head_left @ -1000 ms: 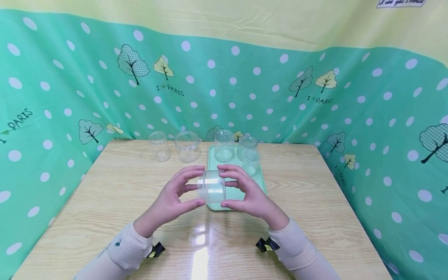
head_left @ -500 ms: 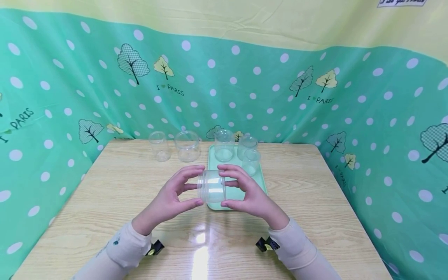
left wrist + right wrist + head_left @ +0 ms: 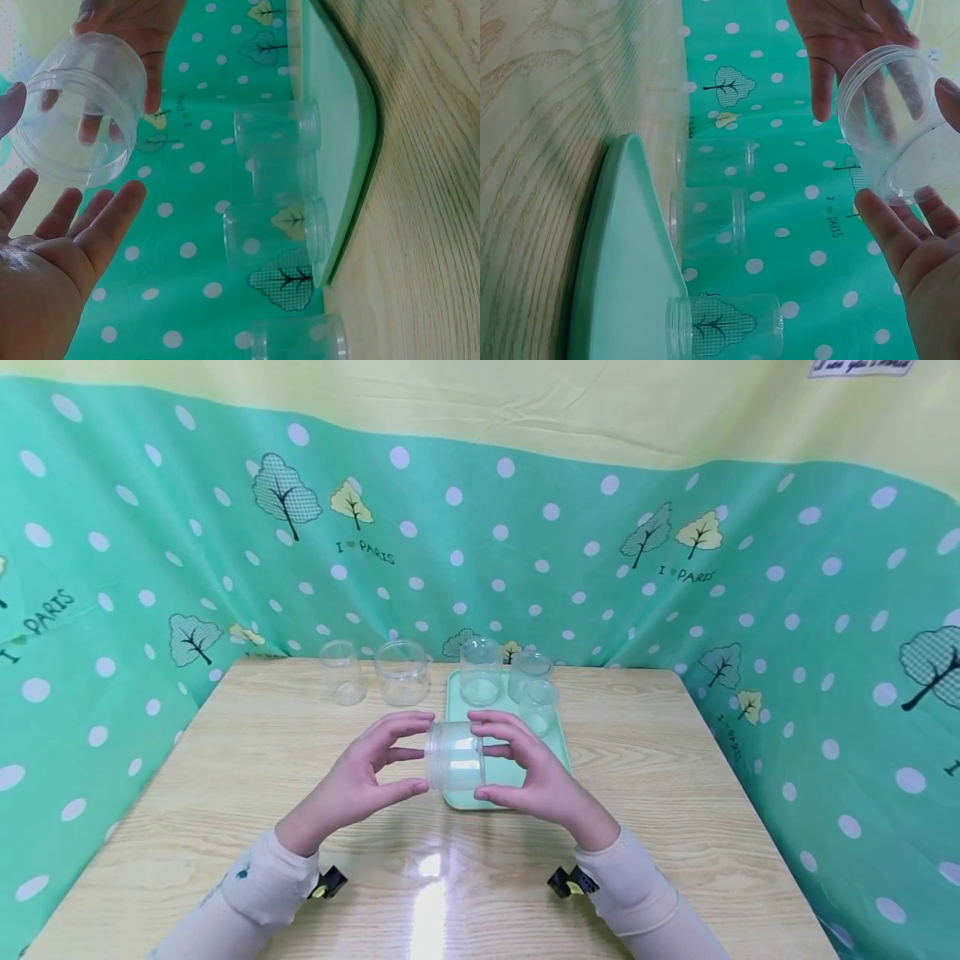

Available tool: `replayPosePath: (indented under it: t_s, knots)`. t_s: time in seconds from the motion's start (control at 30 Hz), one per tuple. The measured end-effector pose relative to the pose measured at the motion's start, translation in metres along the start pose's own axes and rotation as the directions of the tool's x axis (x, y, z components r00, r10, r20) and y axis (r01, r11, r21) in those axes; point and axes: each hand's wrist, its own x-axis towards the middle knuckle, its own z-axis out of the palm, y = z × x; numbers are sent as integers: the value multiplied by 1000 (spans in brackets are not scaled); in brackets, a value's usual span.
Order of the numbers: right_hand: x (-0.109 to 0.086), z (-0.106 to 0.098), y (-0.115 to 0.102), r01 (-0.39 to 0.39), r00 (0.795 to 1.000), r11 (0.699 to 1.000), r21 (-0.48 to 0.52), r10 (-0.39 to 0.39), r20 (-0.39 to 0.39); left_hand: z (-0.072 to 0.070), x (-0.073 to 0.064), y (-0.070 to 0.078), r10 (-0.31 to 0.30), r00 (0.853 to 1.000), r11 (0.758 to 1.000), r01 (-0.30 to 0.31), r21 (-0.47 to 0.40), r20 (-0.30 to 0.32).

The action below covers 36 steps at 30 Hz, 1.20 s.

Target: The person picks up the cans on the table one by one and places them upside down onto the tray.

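Note:
A clear plastic jar lies on its side in the air above the tray's near end, its ridged mouth facing left. My right hand grips its base end between thumb and fingers. My left hand is spread at the mouth end, fingers loosely bent. In the left wrist view the left fingers stand just off the ridged rim. The right wrist view shows the jar with the right fingers under its base.
A light green tray carries several clear jars turned mouth down. Left of it on the wooden table stand a narrow jar and a wider jar, both mouth up. A dotted green curtain closes off the back and sides.
My left hand has drawn slightly left, its thumb and fingers coming away from the jar's mouth. The right hand and jar have hardly moved.

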Motion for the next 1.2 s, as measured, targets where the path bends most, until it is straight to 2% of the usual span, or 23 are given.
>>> replayPosePath:
  t_s: [0.33, 0.47, 0.77, 1.2]
  knots:
    - [0, -5, -5, 10, 1000, 998, -70, -11, -17, -6, 2, -8, -22, 1000, 998, 23, 61, -22]
    - [2, -10, -6, 11, 1000, 994, -107, -13, -16, -5, 2, -10, -66, 997, 991, 70, 111, -40]
    - [8, -25, -14, -46, 999, 981, -186, 46, -7, -4, 1, -12, -171, 984, 968, 177, 176, -48]
    - [29, -49, -21, -111, 991, 927, -359, 130, 28, -3, 0, -12, -262, 962, 938, 236, 253, 75]
